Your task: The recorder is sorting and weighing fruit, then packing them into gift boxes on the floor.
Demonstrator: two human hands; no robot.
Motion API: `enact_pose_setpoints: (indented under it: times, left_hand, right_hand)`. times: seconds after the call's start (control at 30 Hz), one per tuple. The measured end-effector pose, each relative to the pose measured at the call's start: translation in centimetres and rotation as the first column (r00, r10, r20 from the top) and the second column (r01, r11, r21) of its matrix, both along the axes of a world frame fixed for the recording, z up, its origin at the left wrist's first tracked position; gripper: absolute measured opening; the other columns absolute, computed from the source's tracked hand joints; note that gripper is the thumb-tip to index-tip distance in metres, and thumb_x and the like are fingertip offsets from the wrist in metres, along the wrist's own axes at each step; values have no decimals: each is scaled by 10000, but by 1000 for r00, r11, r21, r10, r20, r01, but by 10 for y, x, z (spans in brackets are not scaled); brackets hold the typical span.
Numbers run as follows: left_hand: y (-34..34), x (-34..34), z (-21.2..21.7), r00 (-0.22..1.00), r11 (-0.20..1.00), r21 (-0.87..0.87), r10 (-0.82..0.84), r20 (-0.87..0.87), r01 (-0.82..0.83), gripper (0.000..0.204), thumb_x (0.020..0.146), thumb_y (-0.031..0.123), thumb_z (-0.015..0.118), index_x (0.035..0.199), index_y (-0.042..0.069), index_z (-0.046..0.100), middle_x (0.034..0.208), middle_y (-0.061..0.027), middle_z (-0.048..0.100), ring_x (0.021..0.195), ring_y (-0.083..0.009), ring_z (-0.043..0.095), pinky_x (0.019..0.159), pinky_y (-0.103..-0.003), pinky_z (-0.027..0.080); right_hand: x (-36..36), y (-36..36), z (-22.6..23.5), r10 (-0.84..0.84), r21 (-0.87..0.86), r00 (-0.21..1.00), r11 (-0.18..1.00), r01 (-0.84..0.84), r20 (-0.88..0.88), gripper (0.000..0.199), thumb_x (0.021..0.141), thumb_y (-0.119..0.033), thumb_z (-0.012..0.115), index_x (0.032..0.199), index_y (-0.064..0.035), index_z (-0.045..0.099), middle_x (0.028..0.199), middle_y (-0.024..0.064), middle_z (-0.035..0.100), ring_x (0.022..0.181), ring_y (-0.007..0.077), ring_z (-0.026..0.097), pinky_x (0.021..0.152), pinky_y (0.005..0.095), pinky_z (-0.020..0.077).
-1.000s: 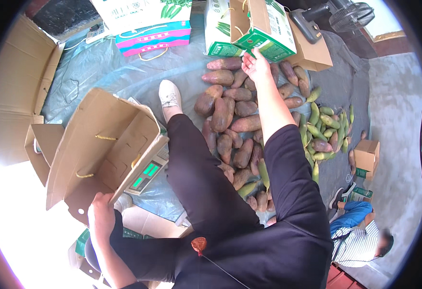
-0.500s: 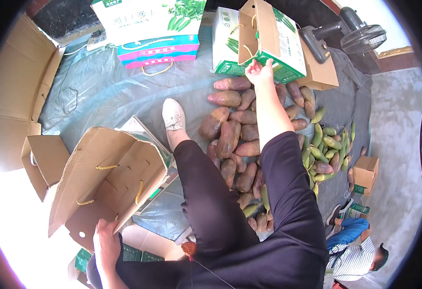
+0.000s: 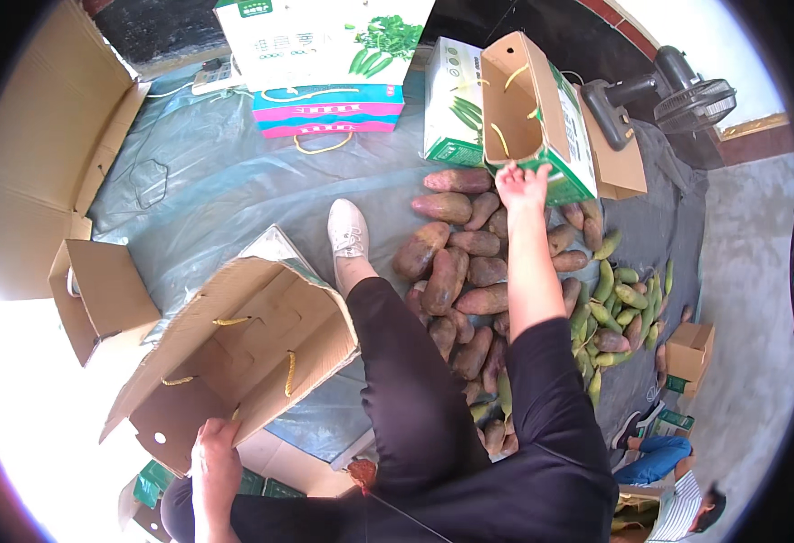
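Observation:
My left hand (image 3: pixel 214 466) is closed on the near rim of a large open cardboard box (image 3: pixel 261 339), with yellow rope handles hanging inside it. The box tilts, and its mouth faces up. My right arm is stretched forward. The right hand (image 3: pixel 524 190) grips the near edge of a white and green carton (image 3: pixel 576 136), thumb apart at the right. That carton's brown inside and yellow rope handles show through its open side. Large reddish-brown elongated vegetables (image 3: pixel 447 281) lie heaped beneath my right forearm.
Green elongated vegetables (image 3: pixel 632 294) are piled at the right. A black fan (image 3: pixel 691 101) stands behind the carton. White and blue-pink boxes (image 3: pixel 329 113) are stacked at the far left. A small open carton (image 3: pixel 112 285) stands left. A person in a striped shirt (image 3: pixel 682 507) is at the lower right.
My right hand and the white and green carton have come slightly nearer, and more of the carton's inside shows. My left hand keeps hold of the large box. The whole view has shifted.

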State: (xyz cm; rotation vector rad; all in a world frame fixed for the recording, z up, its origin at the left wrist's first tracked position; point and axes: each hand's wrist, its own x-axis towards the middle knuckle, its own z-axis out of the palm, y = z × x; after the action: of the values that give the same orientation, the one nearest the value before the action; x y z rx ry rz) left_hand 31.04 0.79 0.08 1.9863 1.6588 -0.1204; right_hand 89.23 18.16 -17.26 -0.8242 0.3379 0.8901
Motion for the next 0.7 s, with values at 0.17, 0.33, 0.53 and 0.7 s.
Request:
enact_pose_setpoints:
  times: [0.17,0.33,0.53,0.7]
  left_hand:
    - [-3,0,1,1000,1000,-2,-9,6,9,345,688,-116,466,962,-18,650,902,-190,595,893,-364,569,809,-420,463]
    - [-6,-4,1,998,998,26,-52,19,51,293,680,-115,466,896,-17,638,853,-184,573,851,-358,566,777,-414,481]
    - [-11,-13,2,996,996,2,-89,-3,89,289,673,-109,480,894,-16,642,839,-182,580,858,-351,572,779,-404,483]
    - [-23,-28,5,998,998,1,-66,3,66,315,674,-102,493,922,-5,661,831,-182,596,851,-348,584,782,-399,483]
  right_hand:
    - [-24,-95,22,-59,50,997,997,57,41,534,829,-545,584,978,-47,462,783,67,466,705,203,467,648,336,419]
    - [-76,-170,70,34,125,998,991,-41,54,466,865,-523,545,865,-60,489,755,52,446,685,184,418,629,300,377]
    - [-118,-216,123,280,319,958,904,-285,63,360,951,-416,434,868,-79,531,793,16,503,727,166,474,661,306,408]
    - [-165,-209,169,486,392,874,808,-441,-18,271,947,-332,438,924,-88,553,857,-23,524,745,175,481,682,315,406]
